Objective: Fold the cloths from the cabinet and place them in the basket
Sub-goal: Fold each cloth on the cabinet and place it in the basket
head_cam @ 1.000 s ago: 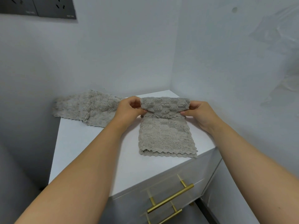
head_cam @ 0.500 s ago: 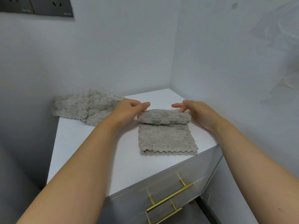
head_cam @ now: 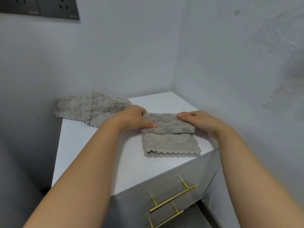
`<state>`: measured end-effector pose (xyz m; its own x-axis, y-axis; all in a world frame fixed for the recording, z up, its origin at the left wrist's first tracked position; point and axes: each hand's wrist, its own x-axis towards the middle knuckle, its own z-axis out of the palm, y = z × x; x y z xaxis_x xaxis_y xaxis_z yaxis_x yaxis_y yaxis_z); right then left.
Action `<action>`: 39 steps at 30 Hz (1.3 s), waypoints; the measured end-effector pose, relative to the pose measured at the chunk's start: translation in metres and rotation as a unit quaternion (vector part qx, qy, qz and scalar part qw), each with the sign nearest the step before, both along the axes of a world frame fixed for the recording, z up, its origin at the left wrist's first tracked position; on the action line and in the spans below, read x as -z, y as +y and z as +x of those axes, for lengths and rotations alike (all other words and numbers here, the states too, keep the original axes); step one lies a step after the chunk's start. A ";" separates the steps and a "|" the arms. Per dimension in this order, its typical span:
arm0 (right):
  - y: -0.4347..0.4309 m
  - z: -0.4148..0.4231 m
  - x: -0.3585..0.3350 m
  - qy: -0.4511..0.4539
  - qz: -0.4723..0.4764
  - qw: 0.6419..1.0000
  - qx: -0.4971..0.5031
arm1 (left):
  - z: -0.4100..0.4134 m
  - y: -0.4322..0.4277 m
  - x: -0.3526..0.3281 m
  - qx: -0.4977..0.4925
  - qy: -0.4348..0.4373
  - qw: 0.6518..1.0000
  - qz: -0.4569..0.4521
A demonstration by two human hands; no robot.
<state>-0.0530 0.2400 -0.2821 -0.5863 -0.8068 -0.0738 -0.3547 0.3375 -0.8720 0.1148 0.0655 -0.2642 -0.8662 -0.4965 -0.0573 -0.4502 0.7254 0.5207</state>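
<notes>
Released moments ago, the doubled far band of the cloth, by the front right corner of the cabinet top, is being pinched again in the grip of the left hand and right hand, so another fold is seemingly being started.

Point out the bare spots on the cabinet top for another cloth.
Bare: the front-left of the cabinet top, in front of the loose cloth; also the back corner behind the folded cloth. Crowded: the right front, where the left hand and right hand hold that cloth.
</notes>
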 end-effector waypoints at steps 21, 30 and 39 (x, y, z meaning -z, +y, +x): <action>0.005 0.006 -0.027 0.178 -0.004 0.984 0.004 | -0.001 0.022 -0.003 0.060 0.197 0.979 0.000; -0.001 0.021 -0.038 0.217 0.054 0.975 0.018 | -0.013 0.022 0.002 0.029 0.180 0.982 -0.041; -0.005 0.020 -0.029 0.223 0.204 0.953 -0.037 | -0.013 0.018 0.007 0.061 0.032 0.997 -0.023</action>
